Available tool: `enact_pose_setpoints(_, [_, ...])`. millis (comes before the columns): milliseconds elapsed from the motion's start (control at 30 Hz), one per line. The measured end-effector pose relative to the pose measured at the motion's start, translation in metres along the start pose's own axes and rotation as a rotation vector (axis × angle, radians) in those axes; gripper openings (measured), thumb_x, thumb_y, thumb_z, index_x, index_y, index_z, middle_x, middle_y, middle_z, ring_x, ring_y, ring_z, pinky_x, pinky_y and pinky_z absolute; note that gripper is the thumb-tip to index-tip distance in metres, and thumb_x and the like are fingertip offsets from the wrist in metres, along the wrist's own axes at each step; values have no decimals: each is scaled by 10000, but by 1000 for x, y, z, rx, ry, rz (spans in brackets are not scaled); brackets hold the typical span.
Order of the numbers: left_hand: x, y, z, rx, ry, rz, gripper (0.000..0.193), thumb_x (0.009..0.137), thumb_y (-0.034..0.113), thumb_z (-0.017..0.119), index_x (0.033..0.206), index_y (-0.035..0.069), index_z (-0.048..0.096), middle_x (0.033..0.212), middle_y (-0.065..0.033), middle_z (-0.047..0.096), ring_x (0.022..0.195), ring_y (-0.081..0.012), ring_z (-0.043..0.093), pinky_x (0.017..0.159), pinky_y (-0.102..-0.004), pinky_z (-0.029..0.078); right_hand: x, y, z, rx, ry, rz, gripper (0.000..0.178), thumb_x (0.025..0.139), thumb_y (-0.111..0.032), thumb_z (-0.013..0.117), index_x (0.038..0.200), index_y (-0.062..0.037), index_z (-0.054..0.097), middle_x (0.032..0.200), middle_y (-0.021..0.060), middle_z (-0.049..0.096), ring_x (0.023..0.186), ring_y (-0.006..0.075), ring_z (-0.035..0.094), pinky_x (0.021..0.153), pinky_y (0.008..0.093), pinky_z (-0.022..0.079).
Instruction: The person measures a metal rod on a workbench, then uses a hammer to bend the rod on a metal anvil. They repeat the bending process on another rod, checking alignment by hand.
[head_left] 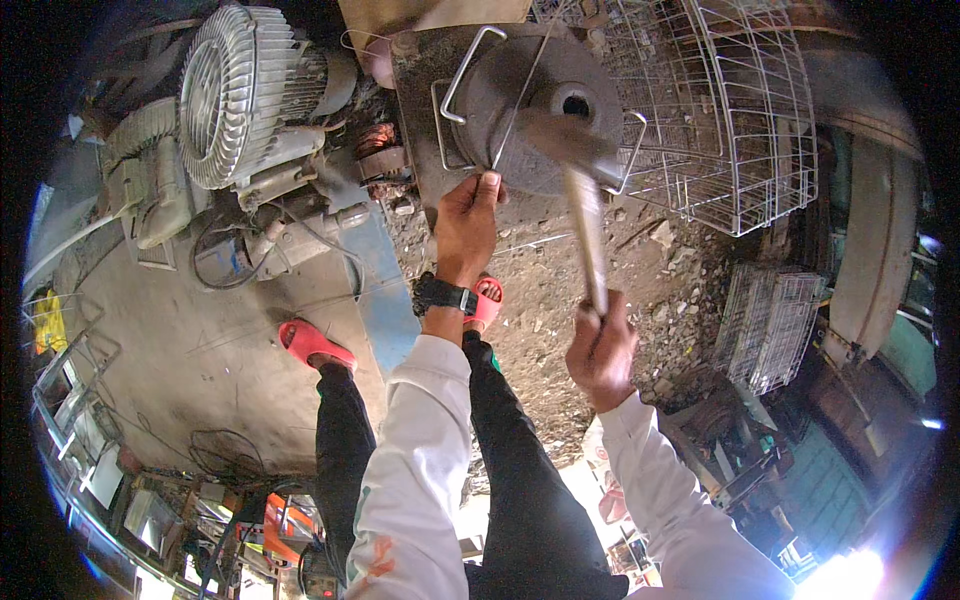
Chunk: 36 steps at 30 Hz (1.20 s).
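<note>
My left hand (467, 230) pinches the lower end of a thin metal rod (522, 95) between thumb and fingers. The rod slants across a round, dark metal block (500, 72) with a hole near its right side. My right hand (602, 355) is wrapped round the pale handle of a hammer (588, 230). The hammer's head is blurred and hangs over the block's near right part; whether it touches cannot be told. A bent metal rod (466, 75) lies at the block's left edge, and another bent rod (634, 150) shows at its right.
Wire cages (740, 120) stand at the right, with a smaller wire stack (768, 325) nearer. A finned motor housing (237, 97) and a copper coil (377, 140) are at the left. Rubble covers the ground (540, 330). My feet wear red sandals (300, 340). A cable (228, 452) lies behind.
</note>
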<state>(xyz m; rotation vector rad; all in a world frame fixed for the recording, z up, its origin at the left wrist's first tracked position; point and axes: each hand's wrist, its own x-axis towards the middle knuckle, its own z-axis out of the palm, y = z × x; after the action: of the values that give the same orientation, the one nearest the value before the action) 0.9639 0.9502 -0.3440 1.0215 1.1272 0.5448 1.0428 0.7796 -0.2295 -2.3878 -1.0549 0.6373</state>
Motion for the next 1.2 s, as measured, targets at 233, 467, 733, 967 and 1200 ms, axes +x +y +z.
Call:
enact_pose_setpoints(233, [-2, -5, -9, 46, 4, 64, 370, 1005, 292, 546, 783, 2, 597, 673, -17, 554, 674, -98, 462, 643, -287, 410, 9, -43, -25, 63, -20, 89, 197, 966, -205, 526, 1054, -28, 514, 657, 210, 585, 596, 442, 620, 548, 462, 502])
enact_pose_setpoints(467, [-1, 8, -6, 119, -19, 6, 404, 1005, 336, 533, 765, 13, 580, 604, -9, 472, 623, -102, 437, 591, -305, 389, 7, 4, 6, -154, -126, 167, 196, 982, -235, 519, 1039, -48, 517, 632, 216, 586, 591, 452, 628, 515, 486, 487])
enact_pose_setpoints(733, [0, 3, -11, 155, -15, 60, 421, 1000, 349, 538, 756, 11, 594, 616, -26, 497, 618, -116, 427, 586, -320, 386, -5, -5, -4, 113, 89, -47, 239, 972, -241, 522, 1102, -40, 522, 650, 214, 598, 617, 459, 628, 543, 493, 499])
enact_pose_setpoints(967, [-4, 16, -13, 255, -2, -32, 436, 993, 375, 543, 757, 15, 614, 620, -62, 538, 609, -134, 463, 597, -337, 402, 11, -23, -9, 78, -23, 77, 216, 971, -225, 527, 1055, -28, 505, 642, 220, 595, 613, 443, 644, 533, 502, 490])
enact_pose_setpoints(1200, [1, 10, -3, 168, 54, -91, 453, 984, 400, 547, 759, 16, 626, 614, -53, 547, 611, -136, 474, 603, -349, 409, 7, 28, 11, -83, -125, 110, 195, 987, -269, 541, 1006, -81, 492, 671, 252, 602, 623, 497, 595, 513, 554, 452])
